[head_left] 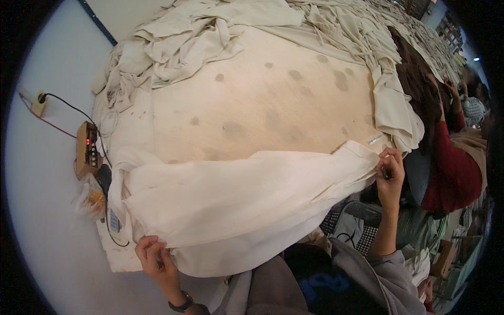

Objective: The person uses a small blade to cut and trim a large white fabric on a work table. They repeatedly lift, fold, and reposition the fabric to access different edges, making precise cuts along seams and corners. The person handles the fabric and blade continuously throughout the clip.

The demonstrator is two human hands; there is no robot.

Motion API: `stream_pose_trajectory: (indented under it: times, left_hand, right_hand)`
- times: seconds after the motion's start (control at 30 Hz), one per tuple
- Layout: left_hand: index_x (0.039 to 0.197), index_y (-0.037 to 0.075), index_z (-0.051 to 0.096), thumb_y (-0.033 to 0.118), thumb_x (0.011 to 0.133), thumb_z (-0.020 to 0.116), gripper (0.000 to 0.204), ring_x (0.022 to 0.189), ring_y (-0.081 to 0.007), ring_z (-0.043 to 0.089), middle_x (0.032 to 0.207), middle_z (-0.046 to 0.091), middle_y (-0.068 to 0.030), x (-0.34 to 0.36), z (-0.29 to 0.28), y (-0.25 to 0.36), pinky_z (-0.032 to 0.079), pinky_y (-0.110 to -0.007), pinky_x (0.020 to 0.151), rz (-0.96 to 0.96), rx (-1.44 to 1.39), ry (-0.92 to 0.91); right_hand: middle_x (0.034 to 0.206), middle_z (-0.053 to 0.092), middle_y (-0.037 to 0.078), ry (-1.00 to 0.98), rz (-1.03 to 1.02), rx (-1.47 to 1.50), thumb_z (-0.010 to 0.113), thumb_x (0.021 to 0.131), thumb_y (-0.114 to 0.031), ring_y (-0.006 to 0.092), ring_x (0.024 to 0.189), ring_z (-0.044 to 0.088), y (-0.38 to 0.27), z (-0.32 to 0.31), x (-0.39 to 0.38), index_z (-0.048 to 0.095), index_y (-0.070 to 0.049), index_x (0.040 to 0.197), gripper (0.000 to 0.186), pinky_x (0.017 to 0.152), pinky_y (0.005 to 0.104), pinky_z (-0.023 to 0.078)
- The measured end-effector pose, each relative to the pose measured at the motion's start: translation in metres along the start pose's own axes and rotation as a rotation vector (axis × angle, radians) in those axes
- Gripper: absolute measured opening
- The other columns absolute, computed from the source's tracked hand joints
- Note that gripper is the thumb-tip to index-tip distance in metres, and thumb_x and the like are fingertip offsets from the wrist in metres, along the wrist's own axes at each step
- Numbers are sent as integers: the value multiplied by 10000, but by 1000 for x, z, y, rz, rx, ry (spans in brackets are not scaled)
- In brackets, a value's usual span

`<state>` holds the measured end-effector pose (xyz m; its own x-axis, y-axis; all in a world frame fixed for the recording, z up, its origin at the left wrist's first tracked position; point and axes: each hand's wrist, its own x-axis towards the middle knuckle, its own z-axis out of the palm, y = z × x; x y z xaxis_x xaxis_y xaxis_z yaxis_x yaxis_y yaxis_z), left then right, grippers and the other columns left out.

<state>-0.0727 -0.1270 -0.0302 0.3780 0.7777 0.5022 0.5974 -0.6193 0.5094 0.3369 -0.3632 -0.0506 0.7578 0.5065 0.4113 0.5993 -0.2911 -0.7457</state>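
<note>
A long piece of cream fabric (247,199) stretches between my hands along the near edge of the table, part of it hanging over that edge. My left hand (158,265) pinches its lower left end, fingers curled over the cloth. My right hand (389,176) grips the raised right corner between thumb and bent fingers. Behind the fabric lies the pale tabletop (262,110), marked with several dark spots, with a small printed strip (375,138) near the right corner.
Heaped cream fabric (189,52) lines the far side, with dark brown cloth (407,73) at right. A co-worker in red sleeves (449,173) works there. On the left stand a small control box (87,148), cables, a plastic bag (90,197) and a wall socket (39,104).
</note>
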Motion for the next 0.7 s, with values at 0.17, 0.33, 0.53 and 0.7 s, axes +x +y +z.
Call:
stream_pose_trajectory:
  times: [0.17, 0.33, 0.53, 0.7]
  left_hand:
    - [813, -5, 556, -75, 749, 548, 94, 920, -267, 532, 991, 517, -130, -6, 4, -6, 459, -332, 759, -78, 1, -28]
    - [832, -11, 551, -68, 748, 547, 102, 946, -279, 527, 1001, 511, -134, -4, 4, -6, 448, -355, 805, -40, 37, -47]
    - [863, -6, 549, -81, 730, 541, 152, 976, -280, 518, 1021, 511, -136, -5, 3, -1, 421, -368, 868, -87, 25, -51]
    - [861, 6, 553, -84, 720, 545, 167, 972, -280, 519, 1022, 520, -126, -5, 6, -1, 416, -368, 875, -93, 3, -50]
  right_hand:
    - [962, 510, 59, 88, -24, -27, 527, 577, 193, 140, 848, 504, 9, -3, -13, 505, -14, 833, 330, 717, 221, 404]
    - [967, 517, 61, 181, -24, -143, 537, 631, 183, 146, 857, 518, 6, -18, -9, 539, -19, 870, 313, 690, 207, 403]
    - [930, 558, 86, 117, 7, 94, 534, 695, 161, 181, 802, 553, -23, -13, -22, 615, -6, 897, 275, 685, 246, 420]
    - [952, 611, 111, -348, -121, 170, 580, 583, 107, 224, 838, 623, -71, 27, -32, 675, -71, 976, 442, 696, 304, 515]
